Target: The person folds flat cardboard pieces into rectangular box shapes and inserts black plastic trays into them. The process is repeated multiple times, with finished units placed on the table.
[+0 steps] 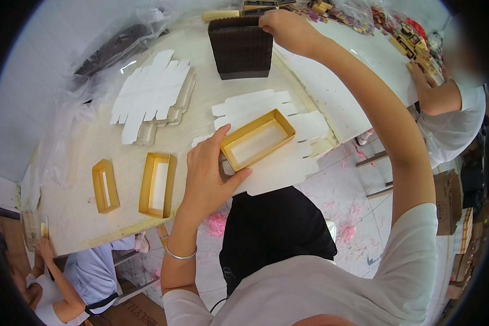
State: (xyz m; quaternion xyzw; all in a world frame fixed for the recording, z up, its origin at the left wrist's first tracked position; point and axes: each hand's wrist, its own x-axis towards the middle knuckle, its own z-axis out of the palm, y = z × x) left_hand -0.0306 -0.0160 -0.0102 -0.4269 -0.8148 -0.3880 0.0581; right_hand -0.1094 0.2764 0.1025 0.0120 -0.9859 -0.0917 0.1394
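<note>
My left hand (204, 171) grips the near-left end of a gold rectangular box frame (250, 132), thumb along the front and fingers behind. Its inside shows white. The frame rests over flat white cut-out card sheets (250, 103) at the table's near edge. Farther off, my right hand (290, 30) is closed at the top right corner of a tall, dark brown stack of thin ridged pieces (240, 51). Its fingertips pinch at the stack's top edge; whether a piece is between them I cannot make out.
Two gold box frames (169, 187) (96, 185) stand at the left. Behind them lies a pile of white card cut-outs (152, 89). Clear plastic wrap (65, 130) lines the far left. Co-workers sit at the far right (456, 117) and lower left (54, 293), near gold pieces (413, 46).
</note>
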